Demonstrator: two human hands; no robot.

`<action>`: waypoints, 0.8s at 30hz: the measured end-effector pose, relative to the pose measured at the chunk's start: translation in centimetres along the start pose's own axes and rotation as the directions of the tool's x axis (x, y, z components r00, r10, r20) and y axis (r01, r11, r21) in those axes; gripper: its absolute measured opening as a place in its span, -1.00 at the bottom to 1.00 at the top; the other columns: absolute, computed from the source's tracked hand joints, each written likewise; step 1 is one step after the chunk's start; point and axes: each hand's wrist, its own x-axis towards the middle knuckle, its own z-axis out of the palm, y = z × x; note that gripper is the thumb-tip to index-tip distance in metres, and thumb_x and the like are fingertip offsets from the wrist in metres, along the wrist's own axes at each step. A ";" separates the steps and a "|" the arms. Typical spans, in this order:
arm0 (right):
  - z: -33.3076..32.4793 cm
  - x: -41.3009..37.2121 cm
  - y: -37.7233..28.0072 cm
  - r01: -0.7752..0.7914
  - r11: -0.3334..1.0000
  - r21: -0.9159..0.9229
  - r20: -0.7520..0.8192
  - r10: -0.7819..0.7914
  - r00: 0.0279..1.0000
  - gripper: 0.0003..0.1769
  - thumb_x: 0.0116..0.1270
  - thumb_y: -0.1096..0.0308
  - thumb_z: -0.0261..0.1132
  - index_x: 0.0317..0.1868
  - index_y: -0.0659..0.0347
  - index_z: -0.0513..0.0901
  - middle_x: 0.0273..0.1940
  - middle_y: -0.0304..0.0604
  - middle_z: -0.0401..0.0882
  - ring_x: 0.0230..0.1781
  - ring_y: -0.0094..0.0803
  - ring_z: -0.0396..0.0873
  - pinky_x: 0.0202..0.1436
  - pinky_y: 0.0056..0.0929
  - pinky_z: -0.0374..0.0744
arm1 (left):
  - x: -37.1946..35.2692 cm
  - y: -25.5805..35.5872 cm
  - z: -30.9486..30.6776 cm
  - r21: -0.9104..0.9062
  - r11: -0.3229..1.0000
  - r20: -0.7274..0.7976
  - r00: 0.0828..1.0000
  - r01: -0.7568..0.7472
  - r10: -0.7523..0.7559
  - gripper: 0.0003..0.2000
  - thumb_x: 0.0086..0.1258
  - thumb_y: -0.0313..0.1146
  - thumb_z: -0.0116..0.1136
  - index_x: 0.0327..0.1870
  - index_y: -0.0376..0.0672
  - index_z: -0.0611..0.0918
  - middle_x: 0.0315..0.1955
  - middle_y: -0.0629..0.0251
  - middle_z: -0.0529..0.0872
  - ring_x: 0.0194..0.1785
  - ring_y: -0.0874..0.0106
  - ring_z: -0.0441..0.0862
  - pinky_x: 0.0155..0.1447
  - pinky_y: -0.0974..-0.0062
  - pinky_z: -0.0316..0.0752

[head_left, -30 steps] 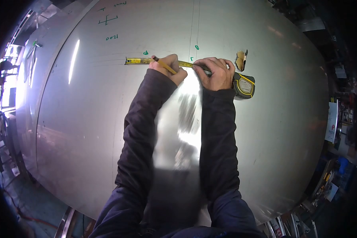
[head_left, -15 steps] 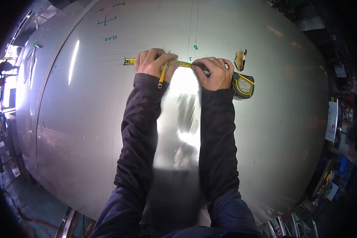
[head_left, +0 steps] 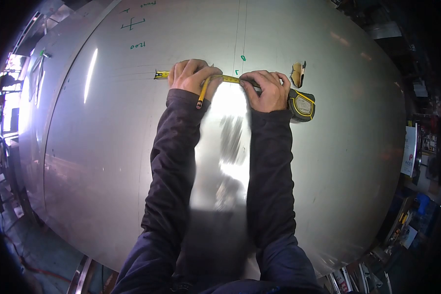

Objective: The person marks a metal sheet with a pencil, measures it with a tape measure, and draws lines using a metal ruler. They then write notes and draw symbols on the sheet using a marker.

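Observation:
A large sheet of grey metal [head_left: 338, 161] lies in front of me. Across it runs the yellow blade of a tape measure [head_left: 231, 79], its hooked end sticking out left of my left hand. My left hand [head_left: 188, 77] is closed, with a yellow pencil [head_left: 204, 93] between its fingers, and presses on the blade. On the other side, my right hand [head_left: 265, 90] pinches the blade between thumb and fingers. The black and yellow tape case [head_left: 302, 105] rests on the sheet beside my right wrist. Both palms are hidden.
Green handwritten marks [head_left: 137, 45] and thin pencil lines cross the sheet's far part. A torn brown piece with a dark edge [head_left: 297, 74] lies beyond the tape case. Metal lengths [head_left: 345, 281] stand below the near right edge, and cluttered shelving [head_left: 428, 142] is at the right.
The whole view has shifted very slightly. Both hands, the pencil and the tape measure keep almost the same place on the sheet.

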 end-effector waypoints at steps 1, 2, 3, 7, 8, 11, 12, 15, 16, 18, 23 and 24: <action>0.0 0.0 0.0 0.000 1.000 0.000 0.004 0.000 1.000 -0.90 0.21 0.26 0.40 -0.27 0.01 0.75 -0.26 -0.38 0.72 -0.15 -0.40 0.62 0.26 -0.24 0.25 | 0.0 0.0 0.0 0.008 1.000 0.002 1.000 -0.002 0.002 -0.80 0.21 -0.18 0.38 -0.19 0.01 0.79 -0.17 0.35 0.67 0.10 0.25 0.47 0.31 0.17 0.23; -0.1 0.0 -0.1 0.000 1.000 0.000 0.004 0.000 1.000 -0.90 0.21 0.26 0.40 -0.27 0.01 0.75 -0.26 -0.38 0.72 -0.15 -0.40 0.62 0.26 -0.24 0.25 | 0.0 0.0 0.0 0.008 1.000 0.002 1.000 -0.002 0.002 -0.80 0.21 -0.18 0.38 -0.19 0.01 0.79 -0.17 0.35 0.67 0.10 0.25 0.47 0.31 0.17 0.23; -0.1 0.0 -0.1 0.000 1.000 -0.002 0.005 0.000 1.000 -0.90 0.21 0.26 0.39 -0.27 0.01 0.75 -0.25 -0.38 0.72 -0.15 -0.40 0.62 0.26 -0.24 0.25 | 0.0 0.0 0.1 0.002 1.000 0.000 1.000 -0.003 0.003 -0.80 0.21 -0.17 0.38 -0.19 0.01 0.79 -0.17 0.35 0.67 0.11 0.25 0.47 0.31 0.16 0.23; 0.0 -0.1 0.1 0.012 1.000 -0.001 0.004 -0.012 1.000 -0.90 0.22 0.27 0.39 -0.25 0.01 0.75 -0.24 -0.38 0.71 -0.14 -0.40 0.61 0.27 -0.24 0.25 | 0.0 -0.1 0.1 -0.008 1.000 0.001 1.000 -0.004 0.004 -0.80 0.22 -0.17 0.37 -0.19 0.02 0.79 -0.16 0.36 0.68 0.11 0.25 0.47 0.31 0.15 0.23; 0.0 -0.1 0.0 0.011 1.000 -0.001 0.004 -0.011 1.000 -0.90 0.22 0.27 0.39 -0.25 0.01 0.75 -0.24 -0.38 0.71 -0.14 -0.40 0.61 0.27 -0.24 0.25 | 0.0 -0.1 0.1 -0.008 1.000 0.002 1.000 -0.003 0.003 -0.80 0.22 -0.17 0.37 -0.19 0.02 0.79 -0.16 0.36 0.68 0.11 0.25 0.47 0.31 0.15 0.23; 0.0 -0.1 -0.1 0.012 1.000 0.010 -0.013 -0.012 1.000 -0.90 0.15 0.32 0.41 -0.28 -0.03 0.73 -0.28 -0.42 0.69 -0.14 -0.40 0.59 0.27 -0.23 0.25 | 0.0 -0.1 0.1 -0.002 1.000 -0.005 1.000 -0.006 0.006 -0.79 0.22 -0.16 0.37 -0.18 0.02 0.78 -0.15 0.36 0.68 0.11 0.25 0.47 0.31 0.15 0.24; 0.0 -0.1 0.0 0.012 1.000 0.008 -0.007 -0.012 1.000 -0.90 0.16 0.32 0.41 -0.28 -0.03 0.73 -0.27 -0.42 0.69 -0.13 -0.40 0.59 0.27 -0.23 0.25 | 0.0 -0.1 0.1 0.002 1.000 0.000 1.000 -0.005 0.005 -0.79 0.22 -0.16 0.37 -0.18 0.02 0.78 -0.15 0.36 0.68 0.11 0.25 0.47 0.31 0.15 0.23; 0.0 0.0 0.1 0.018 1.000 0.010 0.001 -0.018 1.000 -0.89 0.17 0.34 0.40 -0.27 -0.03 0.73 -0.27 -0.42 0.69 -0.13 -0.40 0.59 0.27 -0.23 0.25 | 0.0 -0.2 0.2 0.009 1.000 0.003 1.000 -0.005 0.005 -0.79 0.22 -0.16 0.36 -0.18 0.03 0.78 -0.14 0.37 0.68 0.12 0.25 0.47 0.32 0.14 0.23; 0.0 -0.1 0.1 0.022 1.000 0.013 0.001 -0.022 1.000 -0.89 0.17 0.34 0.39 -0.26 -0.03 0.73 -0.27 -0.41 0.69 -0.13 -0.40 0.59 0.27 -0.23 0.24 | 0.0 -0.2 0.2 0.010 1.000 0.002 1.000 -0.005 0.005 -0.79 0.23 -0.16 0.36 -0.18 0.03 0.78 -0.14 0.37 0.68 0.12 0.25 0.46 0.32 0.14 0.23; 0.0 -0.1 0.1 0.019 1.000 0.016 0.003 -0.019 1.000 -0.89 0.17 0.35 0.38 -0.26 -0.03 0.73 -0.27 -0.42 0.69 -0.13 -0.40 0.59 0.27 -0.23 0.24 | 0.0 -0.2 0.1 0.008 1.000 0.009 1.000 -0.002 0.002 -0.79 0.23 -0.16 0.36 -0.18 0.03 0.78 -0.14 0.37 0.68 0.12 0.25 0.46 0.33 0.14 0.23; -0.2 0.0 -0.1 0.013 1.000 0.014 0.009 -0.014 1.000 -0.90 0.18 0.35 0.37 -0.26 -0.02 0.72 -0.27 -0.42 0.69 -0.12 -0.40 0.59 0.28 -0.23 0.24 | 0.0 -0.1 0.1 0.004 1.000 0.010 1.000 -0.002 0.002 -0.80 0.22 -0.16 0.36 -0.18 0.03 0.79 -0.14 0.37 0.68 0.12 0.25 0.46 0.33 0.14 0.21; -0.2 0.0 -0.2 0.014 1.000 0.013 0.006 -0.014 1.000 -0.90 0.18 0.36 0.38 -0.26 -0.02 0.72 -0.27 -0.42 0.69 -0.13 -0.40 0.59 0.28 -0.23 0.24 | 0.0 -0.2 0.1 0.008 1.000 0.008 1.000 -0.003 0.003 -0.80 0.22 -0.16 0.36 -0.18 0.03 0.79 -0.14 0.37 0.68 0.12 0.26 0.46 0.34 0.14 0.21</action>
